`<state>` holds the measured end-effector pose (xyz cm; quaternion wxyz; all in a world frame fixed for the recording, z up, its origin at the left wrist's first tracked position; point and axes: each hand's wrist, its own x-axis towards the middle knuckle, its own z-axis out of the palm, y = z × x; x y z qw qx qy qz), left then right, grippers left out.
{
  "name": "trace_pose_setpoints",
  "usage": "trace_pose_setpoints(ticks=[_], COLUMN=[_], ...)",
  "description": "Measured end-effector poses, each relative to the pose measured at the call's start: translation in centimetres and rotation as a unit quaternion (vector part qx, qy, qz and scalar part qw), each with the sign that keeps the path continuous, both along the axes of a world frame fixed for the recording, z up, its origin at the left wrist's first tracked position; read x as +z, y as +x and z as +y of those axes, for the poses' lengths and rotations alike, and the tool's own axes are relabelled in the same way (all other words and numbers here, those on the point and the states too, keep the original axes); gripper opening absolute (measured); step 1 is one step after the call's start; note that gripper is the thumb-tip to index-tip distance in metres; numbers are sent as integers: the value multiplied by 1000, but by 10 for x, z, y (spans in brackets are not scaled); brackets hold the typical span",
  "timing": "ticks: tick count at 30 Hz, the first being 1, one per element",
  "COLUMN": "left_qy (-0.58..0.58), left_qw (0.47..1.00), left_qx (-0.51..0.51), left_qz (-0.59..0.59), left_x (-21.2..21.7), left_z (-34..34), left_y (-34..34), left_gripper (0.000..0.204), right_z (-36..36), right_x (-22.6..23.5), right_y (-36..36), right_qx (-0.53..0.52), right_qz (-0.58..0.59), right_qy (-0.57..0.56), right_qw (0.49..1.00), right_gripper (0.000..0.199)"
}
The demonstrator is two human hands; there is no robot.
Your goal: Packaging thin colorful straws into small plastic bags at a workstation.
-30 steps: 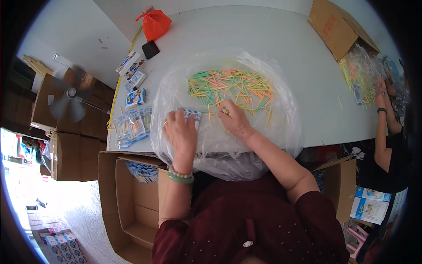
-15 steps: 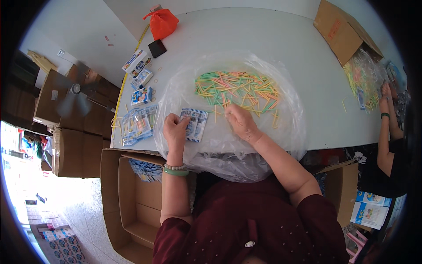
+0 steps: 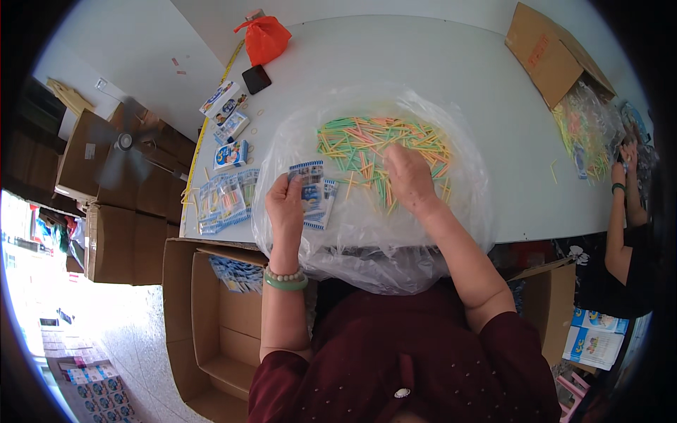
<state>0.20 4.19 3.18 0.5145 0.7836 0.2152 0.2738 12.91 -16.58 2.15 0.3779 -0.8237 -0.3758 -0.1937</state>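
Note:
Between the thumb and fingers of my left hand (image 3: pixel 285 201) is a small blue-and-white printed packet (image 3: pixel 308 185), raised a little off the table. More such packets (image 3: pixel 326 204) lie just beneath and beside it. My right hand (image 3: pixel 410 182) is closed over the near side of a loose pile of thin pastel sticks (image 3: pixel 381 137), green, yellow, orange and pink. What its fingers hold, if anything, is hidden. The pile lies on a clear plastic sheet or bag (image 3: pixel 469 176), whose crumpled near edge hangs over the table's front.
Filled packets (image 3: pixel 226 201) lie left of the plastic. Behind them are small boxes (image 3: pixel 230 155), a black flat object (image 3: pixel 256 79) and a red bag (image 3: pixel 266 41). Open cartons (image 3: pixel 180 317) stand below the table edge. Another person's hands (image 3: pixel 627 155) work at far right beside a carton (image 3: pixel 546 53).
My left hand has lifted a packet from the ones lying below it. My right hand has moved up and right, farther over the sticks.

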Motion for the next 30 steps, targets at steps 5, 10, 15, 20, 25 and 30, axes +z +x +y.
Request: trace_pose_setpoints(ticks=[5, 10, 15, 20, 25, 30], left_qy=[-275, -338, -345, -171, 459, -143], left_qw=[954, 927, 926, 985, 858, 958], left_qx=[-68, -126, -135, -36, 192, -226], left_qz=[-96, -103, -72, -3, 126, 103], left_x=[2, 1, -4, -2, 14, 14], left_z=[-47, -63, -54, -19, -27, -45], left_y=[17, 15, 12, 11, 4, 19], left_gripper=[9, 7, 7, 15, 45, 29], right_z=[10, 5, 2, 6, 4, -5], right_x=[24, 13, 20, -6, -9, 15], right_y=[-28, -27, -27, -21, -23, -29], right_qx=[173, 111, 125, 61, 20, 108], right_qz=[468, 447, 520, 417, 352, 335], right_qy=[176, 88, 51, 59, 50, 28], right_qw=[848, 883, 843, 905, 934, 935], right_gripper=[20, 21, 26, 21, 18, 15])
